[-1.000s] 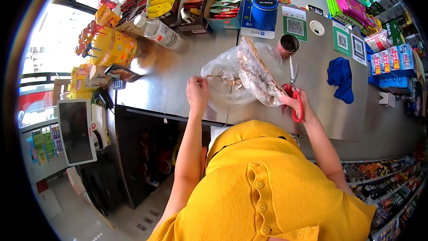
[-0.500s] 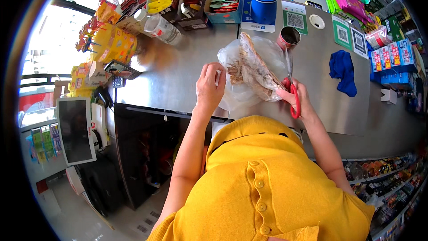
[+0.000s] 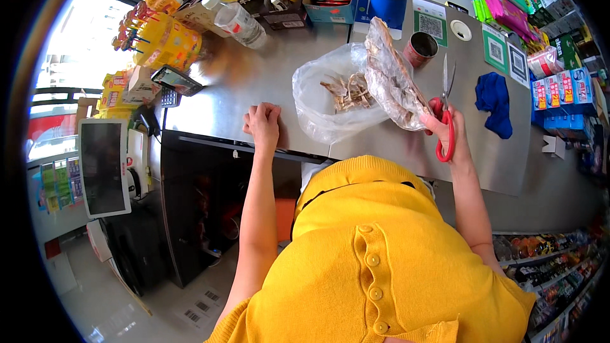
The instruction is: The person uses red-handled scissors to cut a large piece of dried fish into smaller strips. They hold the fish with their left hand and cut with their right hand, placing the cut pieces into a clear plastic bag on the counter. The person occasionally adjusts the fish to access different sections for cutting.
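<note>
Head-worn fisheye — steeply downward, close

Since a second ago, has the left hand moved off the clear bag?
Yes. The left hand has come off the clear plastic bag and rests fisted near the counter's front edge, to the bag's left.

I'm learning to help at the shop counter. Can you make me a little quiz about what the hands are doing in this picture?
1. True or false: the right hand holds red-handled scissors together with a clear packet of dried food.
2. Where is the left hand? A) inside the plastic bag B) closed in a fist on the steel counter, apart from the bag C) on the blue cloth
3. Fill in: the clear plastic bag on the counter holds pale brown dried ____.

Key
1. True.
2. B. The plastic bag lies to its right, not touched.
3. Pieces (strips); their exact kind is too small to tell.
</note>
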Available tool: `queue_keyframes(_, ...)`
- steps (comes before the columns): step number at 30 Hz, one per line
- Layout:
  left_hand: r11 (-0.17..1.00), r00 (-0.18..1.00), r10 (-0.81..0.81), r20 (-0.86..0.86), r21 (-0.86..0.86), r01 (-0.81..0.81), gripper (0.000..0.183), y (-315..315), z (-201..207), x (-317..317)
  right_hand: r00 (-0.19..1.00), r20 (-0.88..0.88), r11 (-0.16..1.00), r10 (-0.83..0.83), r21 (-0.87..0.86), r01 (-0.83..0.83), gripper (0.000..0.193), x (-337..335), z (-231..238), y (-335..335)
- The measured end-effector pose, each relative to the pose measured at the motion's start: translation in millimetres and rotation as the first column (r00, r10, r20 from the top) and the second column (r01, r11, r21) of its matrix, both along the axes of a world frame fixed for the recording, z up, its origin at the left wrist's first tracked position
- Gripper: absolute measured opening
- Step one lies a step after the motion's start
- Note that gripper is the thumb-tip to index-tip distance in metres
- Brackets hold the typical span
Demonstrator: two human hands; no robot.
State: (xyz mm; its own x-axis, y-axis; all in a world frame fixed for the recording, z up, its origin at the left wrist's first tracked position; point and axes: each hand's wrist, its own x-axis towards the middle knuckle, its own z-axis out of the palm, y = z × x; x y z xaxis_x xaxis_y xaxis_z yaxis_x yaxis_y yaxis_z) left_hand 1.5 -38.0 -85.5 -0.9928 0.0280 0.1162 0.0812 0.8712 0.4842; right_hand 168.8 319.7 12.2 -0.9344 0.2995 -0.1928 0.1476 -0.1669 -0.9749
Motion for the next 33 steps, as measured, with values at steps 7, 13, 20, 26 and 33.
queue_keyframes(7, 0.966, 0.948, -0.178, -0.264, 0.137, 0.219, 0.012, 42.8, 47.3, 10.9, 1.0, 0.008, 1.0, -0.018, 0.016, 0.018, 0.025, 4.9, 1.8, 5.2)
queue_keyframes(13, 0.798, 0.891, -0.41, -0.194, 0.397, 0.454, 0.014, 105.5, 77.0, 43.5, 0.999, -0.033, 0.962, 0.03, -0.272, -0.038, 0.027, -7.0, 0.0, -14.7)
queue_keyframes(20, 0.121, 0.74, -0.646, 0.188, 0.982, -0.143, 0.047, 129.7, 98.8, 71.4, 0.986, -0.079, 0.93, 0.144, -0.33, -0.163, 0.036, -19.7, -8.1, -45.4)
queue_keyframes(26, 0.091, 0.76, -0.63, 0.156, 0.988, -0.127, 0.041, 120.5, 104.2, 74.2, 0.961, -0.137, 0.912, 0.241, -0.306, -0.272, 0.031, -28.7, -12.2, -46.0)
queue_keyframes(33, 0.126, 0.725, -0.667, 0.172, 0.985, -0.119, 0.043, 106.9, 102.0, 67.2, 0.949, -0.133, 0.854, 0.287, -0.413, -0.316, 0.032, -26.8, -6.4, -52.6)
